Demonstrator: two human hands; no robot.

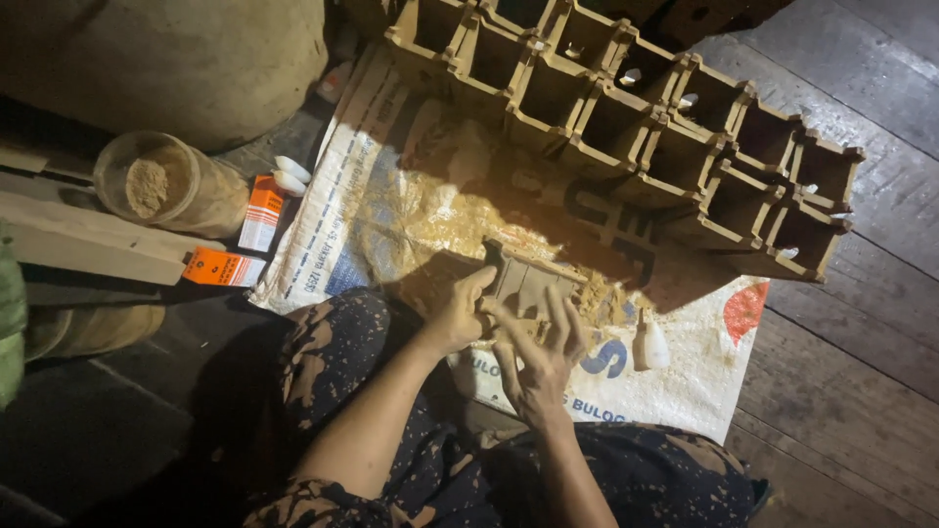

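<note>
Head view: person seated on a dark plank floor (pixel 861 391), both hands at a small wooden box.
Left hand (pixel 458 315): closed on the wooden box's (pixel 528 284) near left edge, thumb on top.
Right hand (pixel 541 354): fingers spread fairly wide, fingertips touching the box's near side.
Box location: middle of the white woven sack (pixel 685 381), sawdust around it.
Far edge of sack: row of open square wooden frames (pixel 626 117).
Right of box: small white bottle (pixel 650 344).
Off sack's left edge: clear jar of powder (pixel 171 186), orange cartons (pixel 261 212).
</note>
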